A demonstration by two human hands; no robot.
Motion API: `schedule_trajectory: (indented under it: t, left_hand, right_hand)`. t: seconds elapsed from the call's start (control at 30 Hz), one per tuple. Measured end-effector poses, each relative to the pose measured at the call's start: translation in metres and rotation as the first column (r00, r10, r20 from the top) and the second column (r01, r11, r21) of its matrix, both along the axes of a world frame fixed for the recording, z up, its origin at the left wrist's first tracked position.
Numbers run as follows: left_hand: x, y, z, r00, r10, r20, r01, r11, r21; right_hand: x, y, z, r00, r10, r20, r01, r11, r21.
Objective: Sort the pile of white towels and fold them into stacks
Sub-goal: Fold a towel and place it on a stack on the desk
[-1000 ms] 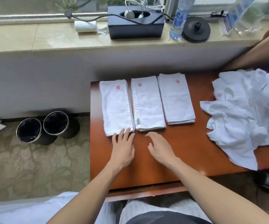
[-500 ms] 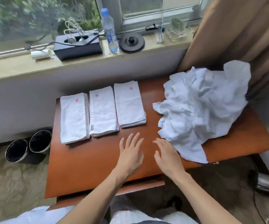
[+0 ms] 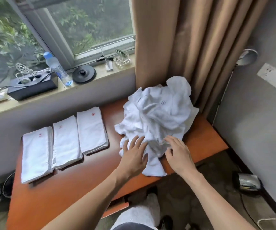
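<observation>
Towels in three folded stacks (image 3: 66, 141) lie side by side at the left of our wooden table (image 3: 67, 188). The crumpled pile (image 3: 158, 117) on the right remains, so we judge most folding is ahead. Our left hand (image 3: 134, 156) and right hand (image 3: 178, 155) touch its near edge, fingers spread.

Nothing here is showing as readable words or numbers. A small red flower-like emblem is sitting near the far end of the left folded towel (image 3: 36, 155), the middle folded towel (image 3: 66, 143) and the right folded towel (image 3: 91, 130). A bluish one is showing on the crumpled pile (image 3: 158, 117). The water bottle (image 3: 56, 68) label is blurring beyond reading.
</observation>
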State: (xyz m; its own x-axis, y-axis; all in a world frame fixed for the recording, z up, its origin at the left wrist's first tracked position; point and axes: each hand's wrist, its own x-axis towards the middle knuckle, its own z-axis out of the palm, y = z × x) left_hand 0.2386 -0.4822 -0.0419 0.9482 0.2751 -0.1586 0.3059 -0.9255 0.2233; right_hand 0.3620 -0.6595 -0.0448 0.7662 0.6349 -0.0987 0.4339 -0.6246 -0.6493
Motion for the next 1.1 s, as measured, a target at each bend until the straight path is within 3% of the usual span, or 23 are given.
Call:
schedule_trajectory:
  t: [0.23,0.4,0.53,0.77,0.97,1.1]
  left_hand:
    - [0.065,0.016,-0.001,0.997,0.014,0.072,-0.015,1.0,0.023]
    - [0.138,0.056,0.001,0.965,0.101,0.243,-0.088,0.994,-0.063]
    - [0.179,0.071,-0.008,0.962,0.06,0.268,-0.05,0.998,-0.042]
    - [0.227,0.069,-0.031,0.988,0.087,0.129,-0.085,0.996,-0.025]
    - [0.231,0.064,-0.046,0.958,0.188,0.215,-0.184,0.982,-0.039]
    - [0.226,0.065,-0.051,0.943,0.283,0.176,-0.283,0.959,-0.022]
  right_hand:
    - [0.059,0.003,-0.003,1.0,-0.008,-0.009,0.007,1.0,-0.026]
    - [0.117,0.042,0.003,0.997,0.075,-0.024,-0.076,0.994,-0.073]
    - [0.167,0.067,0.005,0.99,0.143,-0.008,-0.142,0.98,-0.139]
    - [0.242,0.107,0.002,0.986,0.167,-0.028,-0.169,0.962,-0.216]
    - [0.289,0.127,-0.013,0.97,0.234,-0.065,-0.242,0.923,-0.299]
    - [0.301,0.144,-0.029,0.945,0.311,-0.105,-0.328,0.889,-0.318]
